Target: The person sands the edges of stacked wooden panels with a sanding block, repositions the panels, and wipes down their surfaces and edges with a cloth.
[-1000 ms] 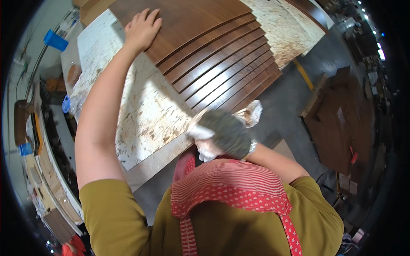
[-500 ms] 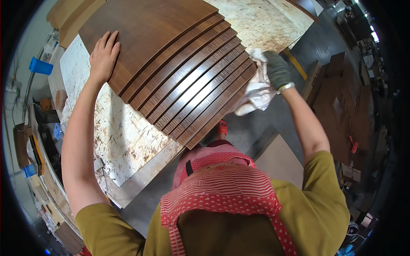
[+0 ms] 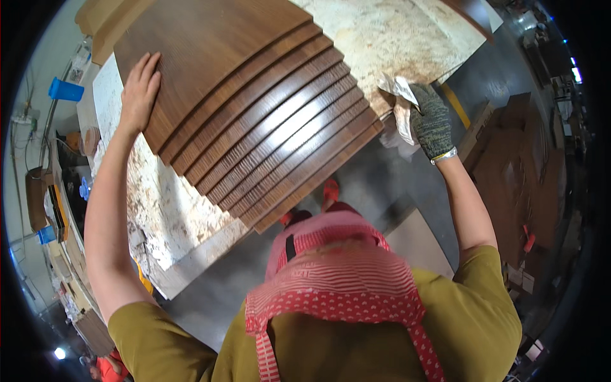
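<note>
A staggered stack of several dark brown wooden boards [image 3: 216,70] lies on the work table, each lower board jutting out nearer to me. Bare and flat, my left hand [image 3: 140,89] rests on the left edge of the top board, fingers stretched out. My right hand [image 3: 434,121], in a dark grey knit glove, is at the right end of the stack, closed on a stained white rag [image 3: 402,114]. The rag hangs down beside the boards' right corner; its lower part is blurred.
Under the stack is a white, brown-stained table top [image 3: 382,38]. A blue cup [image 3: 66,90] stands at the far left by a cardboard box [image 3: 105,28]. On the right, brown panels [image 3: 509,172] lie near the floor. Another person in red [image 3: 109,368] shows at lower left.
My right hand has shifted slightly right and down with the rag, which has bunched up toward the glove. My left hand still lies on the top board. The view has turned a little.
</note>
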